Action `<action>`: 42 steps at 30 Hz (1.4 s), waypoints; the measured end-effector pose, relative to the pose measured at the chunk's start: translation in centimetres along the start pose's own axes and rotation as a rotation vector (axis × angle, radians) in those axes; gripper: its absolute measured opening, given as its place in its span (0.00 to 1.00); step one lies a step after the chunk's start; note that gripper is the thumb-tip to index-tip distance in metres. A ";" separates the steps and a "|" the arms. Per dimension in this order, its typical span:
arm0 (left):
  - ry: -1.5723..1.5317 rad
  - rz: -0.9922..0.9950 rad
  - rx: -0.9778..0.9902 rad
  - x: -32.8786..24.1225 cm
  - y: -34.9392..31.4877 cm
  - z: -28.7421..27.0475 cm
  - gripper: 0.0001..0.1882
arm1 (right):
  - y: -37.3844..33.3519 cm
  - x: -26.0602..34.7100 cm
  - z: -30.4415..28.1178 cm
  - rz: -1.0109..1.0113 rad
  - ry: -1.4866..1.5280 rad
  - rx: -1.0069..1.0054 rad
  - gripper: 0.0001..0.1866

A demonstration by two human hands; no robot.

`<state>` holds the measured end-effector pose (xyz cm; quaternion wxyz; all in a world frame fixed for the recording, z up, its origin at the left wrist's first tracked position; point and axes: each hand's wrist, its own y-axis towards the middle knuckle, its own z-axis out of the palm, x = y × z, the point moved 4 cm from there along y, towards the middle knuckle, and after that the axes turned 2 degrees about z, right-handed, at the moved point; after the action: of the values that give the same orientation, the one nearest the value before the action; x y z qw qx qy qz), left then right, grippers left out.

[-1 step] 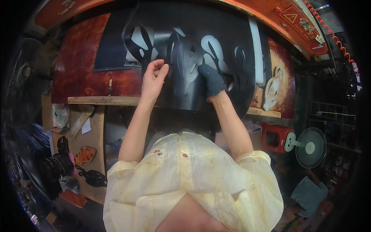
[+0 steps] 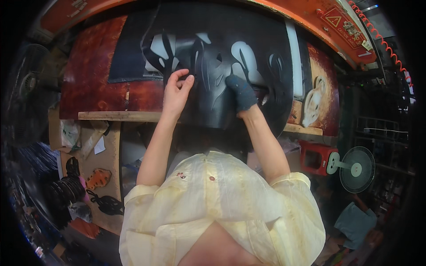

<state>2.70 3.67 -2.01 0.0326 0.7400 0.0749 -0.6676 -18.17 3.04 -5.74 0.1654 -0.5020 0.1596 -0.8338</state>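
Note:
A large black sheet (image 2: 253,26), smooth and rubber- or leather-like, lies over the worktable, with curved cut-out openings across it. Pale material shows through several openings. My left hand (image 2: 177,88) is bare, its fingers curled and thumb close to the forefinger, pinching at the sheet beside a narrow black strip (image 2: 167,48). In a dark glove, my right hand (image 2: 242,92) has its fingers drawn together on the sheet beside a rounded opening. The exact grip under the glove is hidden. Between both hands the sheet bulges and shines.
An orange machine beam (image 2: 306,20) with a warning label spans the far side. The reddish-brown tabletop (image 2: 93,66) has a wooden front edge (image 2: 120,116). A pale shaped piece (image 2: 314,104) lies at right. A fan (image 2: 356,169) and red stool (image 2: 316,156) stand lower right; another person's sleeve (image 2: 354,221) shows.
The black strips by my left hand have shifted, and the opening right of that hand looks narrower. My right hand has moved slightly left.

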 end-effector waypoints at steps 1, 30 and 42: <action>0.156 0.114 -0.029 -1.2 -0.2 0.0 0.23 | 0.1 -0.4 -0.1 0.036 -0.005 -0.056 0.13; 0.112 -0.004 0.735 -7.8 -3.2 5.2 0.04 | 0.5 0.9 0.8 -0.454 -0.896 -0.449 0.14; 0.199 -0.018 0.743 -6.1 -0.1 -5.0 0.16 | 0.6 -0.4 0.7 -0.260 -0.190 -0.136 0.14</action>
<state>7.02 4.06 4.62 -0.2512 0.7617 -0.1628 -0.5746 -17.24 2.59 -6.02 0.0363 -0.6048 0.1329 -0.7844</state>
